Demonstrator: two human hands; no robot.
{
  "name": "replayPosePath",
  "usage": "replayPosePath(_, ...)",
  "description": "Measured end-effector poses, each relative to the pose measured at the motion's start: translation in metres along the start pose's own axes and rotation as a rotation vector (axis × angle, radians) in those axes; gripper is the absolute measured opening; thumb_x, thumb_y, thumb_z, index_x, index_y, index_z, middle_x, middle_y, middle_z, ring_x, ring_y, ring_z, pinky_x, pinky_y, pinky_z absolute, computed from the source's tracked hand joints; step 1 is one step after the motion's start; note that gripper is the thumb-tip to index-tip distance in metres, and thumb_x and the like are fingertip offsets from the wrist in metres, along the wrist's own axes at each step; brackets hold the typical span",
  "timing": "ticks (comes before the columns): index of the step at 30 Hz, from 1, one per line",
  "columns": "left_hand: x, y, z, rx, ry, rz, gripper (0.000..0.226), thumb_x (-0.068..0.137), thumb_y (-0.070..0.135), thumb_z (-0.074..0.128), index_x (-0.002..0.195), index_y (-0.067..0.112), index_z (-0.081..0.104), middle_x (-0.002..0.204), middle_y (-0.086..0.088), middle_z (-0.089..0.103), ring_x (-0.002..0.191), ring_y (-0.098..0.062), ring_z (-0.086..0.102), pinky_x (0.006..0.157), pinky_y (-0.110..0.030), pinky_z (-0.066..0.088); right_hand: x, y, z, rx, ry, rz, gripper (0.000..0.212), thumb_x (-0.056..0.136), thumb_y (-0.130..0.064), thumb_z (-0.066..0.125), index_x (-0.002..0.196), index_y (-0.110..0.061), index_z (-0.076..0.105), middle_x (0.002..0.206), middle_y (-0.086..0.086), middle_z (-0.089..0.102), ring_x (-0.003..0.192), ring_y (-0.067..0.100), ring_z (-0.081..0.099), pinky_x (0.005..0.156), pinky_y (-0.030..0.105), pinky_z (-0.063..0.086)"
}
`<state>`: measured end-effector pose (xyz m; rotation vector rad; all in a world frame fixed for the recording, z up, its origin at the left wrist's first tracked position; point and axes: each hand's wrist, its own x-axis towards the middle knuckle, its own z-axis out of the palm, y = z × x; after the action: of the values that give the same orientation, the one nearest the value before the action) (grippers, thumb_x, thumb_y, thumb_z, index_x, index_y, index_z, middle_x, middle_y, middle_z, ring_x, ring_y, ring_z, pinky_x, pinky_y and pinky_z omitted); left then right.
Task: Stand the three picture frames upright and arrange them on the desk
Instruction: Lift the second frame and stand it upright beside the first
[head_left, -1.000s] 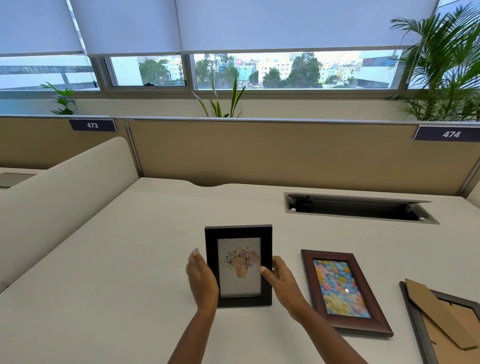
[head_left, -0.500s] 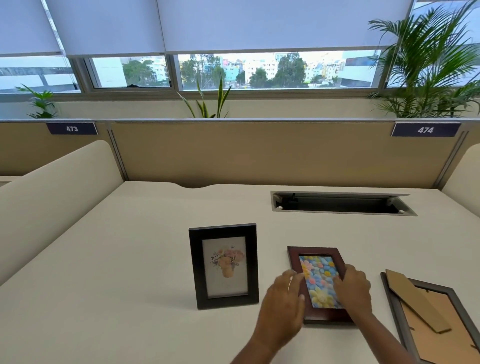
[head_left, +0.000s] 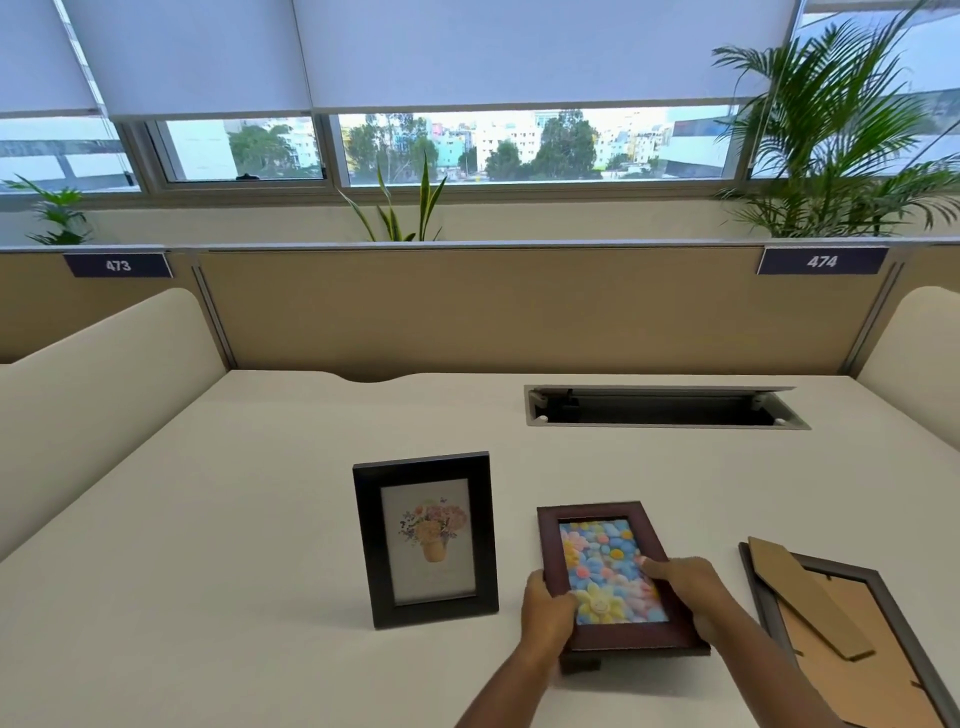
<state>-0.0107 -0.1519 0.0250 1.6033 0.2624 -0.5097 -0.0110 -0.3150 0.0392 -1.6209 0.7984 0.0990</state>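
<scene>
Reddish-brown wood borders the middle picture frame (head_left: 613, 574), which shows a print of bright pastel flowers and sits near the front of the cream desk (head_left: 234, 519), its near edge raised a little off the surface so that it tilts. Both hands grip it: the left hand (head_left: 545, 605) is curled round the frame's lower left edge with the thumb on the front, and the right hand (head_left: 685, 582) is wrapped over the right edge with fingers lying across the glass. Just to the left, clear of the hands, a black frame (head_left: 427, 538) with a drawing of a flower pot stands upright, facing the person. To the right, apart from the held frame, a third frame (head_left: 852, 639) lies face down with its cardboard back and folding stand showing, partly cut off by the picture's edge. Farther back in the desk is a long open cable slot (head_left: 660, 408). Tan partition panels (head_left: 467, 312) close off the rear, carrying number plates 473 (head_left: 118, 265) and 474 (head_left: 822, 261). Behind them stand green plants (head_left: 841, 156) beneath windows with half-lowered blinds (head_left: 467, 52).
</scene>
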Motion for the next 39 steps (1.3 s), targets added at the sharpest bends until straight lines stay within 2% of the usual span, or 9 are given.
replayPosePath(2, -0.002, 0.000, -0.002, -0.079, -0.003, 0.020, 0.038, 0.089, -0.004, 0.049, 0.126, 0.001, 0.042, 0.125, -0.019, 0.056, 0.108, -0.029, 0.060, 0.069, -0.024, 0.056, -0.007, -0.007, -0.004, 0.063, -0.093, -0.055, 0.013, 0.084, -0.006, 0.063, 0.078, 0.004, 0.066, 0.063, 0.013, 0.070, 0.052, 0.024, 0.066, 0.041, 0.024, 0.051)
replayPosePath(7, -0.009, 0.016, -0.006, -0.249, -0.075, 0.086, 0.015, 0.095, 0.009, 0.042, 0.110, 0.010, 0.047, 0.107, -0.011, 0.064, 0.080, -0.014, 0.064, 0.053, -0.016, 0.056, -0.016, -0.029, -0.017, 0.177, -0.132, -0.249, 0.006, 0.085, -0.007, 0.061, 0.091, -0.006, 0.062, 0.074, 0.011, 0.073, 0.062, 0.026, 0.071, 0.053, 0.034, 0.058)
replayPosePath(9, -0.011, 0.022, -0.005, -0.263, -0.129, 0.146, 0.014, 0.097, 0.018, 0.041, 0.105, 0.013, 0.052, 0.099, -0.004, 0.067, 0.081, -0.012, 0.066, 0.058, -0.018, 0.058, -0.021, -0.035, -0.021, 0.207, -0.152, -0.293, 0.006, 0.086, -0.011, 0.060, 0.092, -0.011, 0.059, 0.079, 0.010, 0.073, 0.065, 0.027, 0.072, 0.054, 0.034, 0.058)
replayPosePath(13, -0.010, 0.032, -0.001, -0.224, -0.172, 0.253, 0.027, 0.096, 0.030, 0.040, 0.112, 0.016, 0.057, 0.110, -0.010, 0.068, 0.093, -0.024, 0.068, 0.077, -0.033, 0.057, -0.026, -0.039, -0.022, 0.228, -0.168, -0.351, 0.010, 0.089, -0.017, 0.056, 0.099, -0.015, 0.057, 0.091, 0.009, 0.070, 0.079, 0.030, 0.070, 0.059, 0.034, 0.058)
replayPosePath(16, -0.007, 0.035, -0.003, -0.141, -0.136, 0.313, 0.029, 0.096, 0.032, 0.038, 0.112, 0.017, 0.057, 0.107, -0.006, 0.069, 0.091, -0.019, 0.069, 0.068, -0.026, 0.059, -0.027, -0.038, -0.021, 0.266, -0.187, -0.389, 0.012, 0.090, -0.015, 0.055, 0.102, -0.015, 0.055, 0.094, 0.009, 0.069, 0.081, 0.030, 0.069, 0.064, 0.036, 0.058)
replayPosePath(20, -0.007, 0.034, -0.006, -0.089, -0.087, 0.355, 0.016, 0.098, 0.026, 0.037, 0.111, 0.025, 0.047, 0.099, 0.009, 0.062, 0.084, -0.005, 0.064, 0.056, -0.011, 0.055, -0.025, -0.030, -0.014, 0.308, -0.169, -0.443, 0.010, 0.091, -0.013, 0.051, 0.097, -0.021, 0.053, 0.094, 0.005, 0.068, 0.080, 0.025, 0.069, 0.055, 0.032, 0.060)
replayPosePath(28, -0.002, 0.023, -0.015, 0.104, 0.043, 0.417, 0.040, 0.097, 0.002, 0.032, 0.136, 0.012, 0.036, 0.135, -0.010, 0.050, 0.123, -0.021, 0.050, 0.103, -0.040, 0.048, -0.006, -0.011, 0.002, 0.387, -0.137, -0.453, 0.019, 0.092, -0.011, 0.048, 0.110, -0.017, 0.046, 0.096, 0.003, 0.066, 0.085, 0.021, 0.066, 0.054, 0.028, 0.061)
replayPosePath(33, 0.002, 0.019, -0.018, 0.162, 0.090, 0.409, 0.040, 0.097, 0.001, 0.036, 0.136, 0.009, 0.038, 0.137, -0.011, 0.050, 0.127, -0.022, 0.048, 0.104, -0.041, 0.047, 0.000, -0.004, 0.007, 0.367, -0.143, -0.434, 0.019, 0.093, -0.012, 0.047, 0.111, -0.018, 0.044, 0.098, 0.003, 0.064, 0.085, 0.020, 0.065, 0.061, 0.033, 0.059)
replayPosePath(39, 0.002, 0.015, -0.020, 0.186, 0.113, 0.405, 0.038, 0.096, -0.001, 0.039, 0.132, 0.009, 0.043, 0.131, -0.011, 0.054, 0.120, -0.018, 0.051, 0.099, -0.034, 0.050, 0.003, -0.001, 0.004, 0.379, -0.182, -0.428, 0.020, 0.092, -0.010, 0.048, 0.112, -0.013, 0.045, 0.100, 0.008, 0.064, 0.088, 0.025, 0.065, 0.058, 0.026, 0.061)
